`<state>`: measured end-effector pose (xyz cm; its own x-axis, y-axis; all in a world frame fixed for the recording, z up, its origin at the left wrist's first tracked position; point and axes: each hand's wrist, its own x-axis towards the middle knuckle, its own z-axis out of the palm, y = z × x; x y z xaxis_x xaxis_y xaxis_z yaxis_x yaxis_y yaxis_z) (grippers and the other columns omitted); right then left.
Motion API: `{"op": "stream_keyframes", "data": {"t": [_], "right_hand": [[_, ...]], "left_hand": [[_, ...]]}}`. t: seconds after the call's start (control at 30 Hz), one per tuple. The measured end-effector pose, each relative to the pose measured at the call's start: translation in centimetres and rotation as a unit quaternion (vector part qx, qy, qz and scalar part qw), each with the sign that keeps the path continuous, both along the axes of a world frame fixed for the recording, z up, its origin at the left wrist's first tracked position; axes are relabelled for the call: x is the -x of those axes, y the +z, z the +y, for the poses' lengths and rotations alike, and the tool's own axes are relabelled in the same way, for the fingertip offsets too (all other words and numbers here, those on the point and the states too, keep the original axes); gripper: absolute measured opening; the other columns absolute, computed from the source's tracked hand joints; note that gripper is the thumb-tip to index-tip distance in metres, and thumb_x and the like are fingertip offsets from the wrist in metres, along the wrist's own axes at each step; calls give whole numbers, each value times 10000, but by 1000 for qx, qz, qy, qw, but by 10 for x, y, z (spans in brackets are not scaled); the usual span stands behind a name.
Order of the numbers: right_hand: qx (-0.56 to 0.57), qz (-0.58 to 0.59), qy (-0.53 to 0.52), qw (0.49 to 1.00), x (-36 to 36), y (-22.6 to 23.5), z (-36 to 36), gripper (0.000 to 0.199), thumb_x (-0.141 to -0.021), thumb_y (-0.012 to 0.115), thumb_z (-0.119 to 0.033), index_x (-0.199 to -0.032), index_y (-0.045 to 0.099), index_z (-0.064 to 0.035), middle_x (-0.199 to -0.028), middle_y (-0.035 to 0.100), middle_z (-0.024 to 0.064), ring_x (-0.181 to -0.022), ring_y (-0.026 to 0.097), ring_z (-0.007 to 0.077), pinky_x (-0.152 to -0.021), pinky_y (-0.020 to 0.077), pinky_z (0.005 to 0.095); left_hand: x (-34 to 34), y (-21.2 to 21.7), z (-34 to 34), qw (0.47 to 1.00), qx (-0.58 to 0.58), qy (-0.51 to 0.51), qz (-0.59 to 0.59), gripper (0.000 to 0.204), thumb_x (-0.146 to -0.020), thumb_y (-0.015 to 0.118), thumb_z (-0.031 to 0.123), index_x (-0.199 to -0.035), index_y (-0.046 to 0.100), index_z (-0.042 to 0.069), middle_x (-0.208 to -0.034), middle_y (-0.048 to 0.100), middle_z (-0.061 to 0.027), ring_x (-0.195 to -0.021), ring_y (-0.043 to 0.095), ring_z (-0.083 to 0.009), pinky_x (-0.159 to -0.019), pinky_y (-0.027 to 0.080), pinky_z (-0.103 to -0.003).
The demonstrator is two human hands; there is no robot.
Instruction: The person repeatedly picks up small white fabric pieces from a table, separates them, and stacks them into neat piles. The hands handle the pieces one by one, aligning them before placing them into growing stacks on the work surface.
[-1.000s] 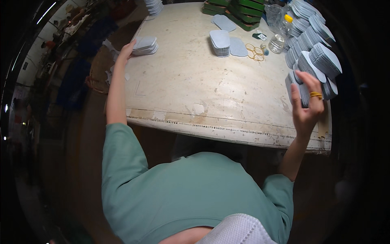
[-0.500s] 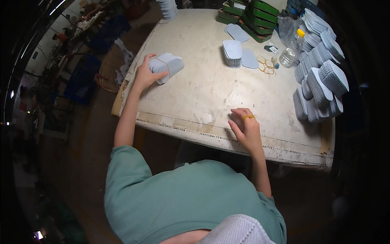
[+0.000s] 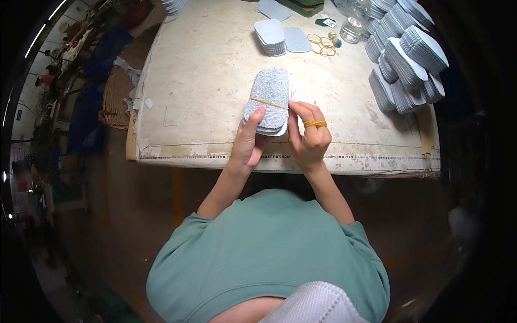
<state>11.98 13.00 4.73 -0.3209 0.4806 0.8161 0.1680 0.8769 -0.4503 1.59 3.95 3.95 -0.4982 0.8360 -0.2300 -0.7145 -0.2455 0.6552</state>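
A worn, pale worktable (image 3: 215,70) fills the upper half of the view, its near edge running across just above the person's green-shirted shoulders. Both hands meet at that edge around a stack of grey felt insole pieces (image 3: 267,99) bound by a yellow rubber band (image 3: 268,103). The stack's long axis runs from 6 to 12 o'clock, away from the body. The left hand (image 3: 249,142) grips it from 7 o'clock, thumb on top; the right hand (image 3: 308,134) pinches its 4 o'clock edge, a band looped round its fingers. Both are equally near.
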Motion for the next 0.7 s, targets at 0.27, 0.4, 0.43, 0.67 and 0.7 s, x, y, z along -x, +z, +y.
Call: {"op": "stream_keyframes", "data": {"t": [0.27, 0.4, 0.43, 0.67, 0.7], "right_hand": [[65, -82, 90, 990, -16, 23, 13, 117, -774, 696, -63, -862, 619, -68, -872, 632, 58, -781, 634, 259, -670, 508, 336], [317, 37, 388, 865, -26, 38, 25, 126, -790, 626, -129, -817, 530, -53, -778, 518, 66, -726, 528, 211, -672, 437, 297], [458, 112, 491, 732, -32, 40, 24, 153, -799, 623, -154, -814, 510, -52, -743, 485, 51, -682, 491, 185, -641, 411, 272], [595, 147, 563, 553, -57, 20, 35, 310, -905, 576, -246, -1073, 585, 15, -654, 396, -85, -520, 296, 24, -497, 238, 161], [608, 162, 563, 536, -58, 17, 40, 381, -913, 563, -230, -1194, 534, 26, -675, 419, -71, -513, 299, 13, -486, 252, 153]], "left_hand": [[-7, 1, 0, 996, 23, 28, 83, 459, -925, 622, 232, -1310, 478, 29, -1179, 594, -84, -1069, 596, -149, -922, 512, -319], [7, 2, -9, 996, -7, -69, 50, 561, -914, 609, 284, -1357, 439, -15, -1239, 590, -120, -1117, 594, -182, -961, 498, -321], [13, 2, -11, 994, -22, -107, 20, 566, -918, 595, 304, -1356, 441, -19, -1242, 597, -124, -1130, 596, -191, -970, 495, -319], [29, 7, -20, 976, 10, -164, 140, 729, -803, 668, 305, -1389, 374, -12, -1227, 569, -154, -1147, 557, -216, -1011, 438, -349], [30, 10, -19, 967, 0, -168, 190, 752, -781, 684, 310, -1391, 369, 3, -1221, 567, -151, -1141, 554, -212, -1007, 435, -347]]}}
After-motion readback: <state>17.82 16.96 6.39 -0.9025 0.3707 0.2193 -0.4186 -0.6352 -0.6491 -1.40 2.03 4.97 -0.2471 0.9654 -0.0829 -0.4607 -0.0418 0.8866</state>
